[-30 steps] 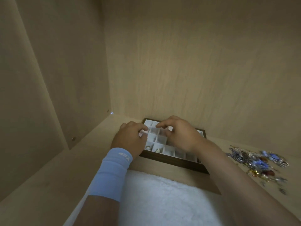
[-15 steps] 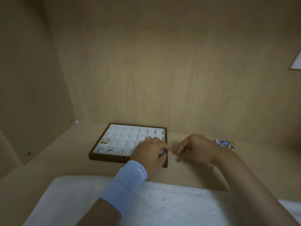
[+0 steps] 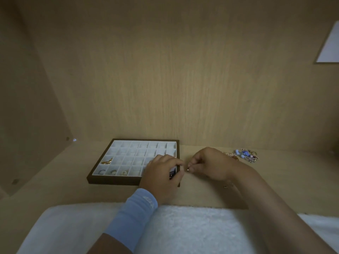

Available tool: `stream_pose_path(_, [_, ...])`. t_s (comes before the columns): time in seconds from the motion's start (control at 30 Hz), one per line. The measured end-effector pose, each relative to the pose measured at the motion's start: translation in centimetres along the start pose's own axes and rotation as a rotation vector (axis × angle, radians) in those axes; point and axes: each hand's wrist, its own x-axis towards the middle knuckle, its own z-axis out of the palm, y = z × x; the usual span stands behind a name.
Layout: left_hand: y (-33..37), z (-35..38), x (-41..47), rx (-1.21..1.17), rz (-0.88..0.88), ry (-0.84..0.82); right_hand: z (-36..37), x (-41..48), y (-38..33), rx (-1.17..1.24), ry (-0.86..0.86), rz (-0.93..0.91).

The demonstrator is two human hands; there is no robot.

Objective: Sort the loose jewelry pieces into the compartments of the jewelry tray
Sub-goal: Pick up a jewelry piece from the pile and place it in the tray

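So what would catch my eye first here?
Probably the two hands close together at the near right corner of the tray: the right hand pinches a small piece, the left hand, in a blue wristband, just beside it. Then the rings in the tray's near-left white cells, and the colourful heap of jewelry on the shelf to its right.

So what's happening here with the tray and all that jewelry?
A person is sorting jewelry on a wooden shelf. Their right hand pinches a small piece just right of the tray. The left hand, with a blue wristband, sits over the tray's near right corner, fingertips close to that piece; whether it grips anything is unclear. Three rings lie in the front row, a gold piece behind them. A pile of loose jewelry waits further right.
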Motion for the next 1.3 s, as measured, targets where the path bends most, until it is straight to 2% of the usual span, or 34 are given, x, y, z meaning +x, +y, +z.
stream_pose_path(0.17, [0.5, -0.4, 0.0, -0.217, -0.045, 0.081, -0.3, -0.7, -0.4, 0.453, 0.012, 0.013])
stream_pose_path(0.3, [0.8, -1.2, 0.0, -0.446, -0.094, 0.187, -0.2, -1.1, -2.0, 0.574, -0.044, 0.005])
stream_pose_path(0.47, [0.7, -1.8, 0.0, -0.625, -0.203, 0.227, 0.5, -1.1, -3.3, 0.65, -0.004, 0.048])
stream_pose_path(0.63, [0.1, -2.9, 0.2, -0.661, -0.2, 0.162, 1.0, -0.7, -4.1, 0.773, 0.066, 0.022])
stream_pose_path(0.83, [-0.9, -4.3, 0.0, -0.622, -0.156, 0.136, 1.3, -0.3, -5.0, 0.74, 0.11, -0.013])
stream_pose_path(1.13, [-2.0, -5.8, 0.1, -0.611, -0.191, 0.152, 1.5, 0.5, -6.3, 0.593, 0.175, -0.068])
stream_pose_path(1.3, [-3.2, -7.5, 0.0, -0.596, -0.201, 0.177, 2.2, 2.2, -7.7, 0.49, 0.135, -0.128])
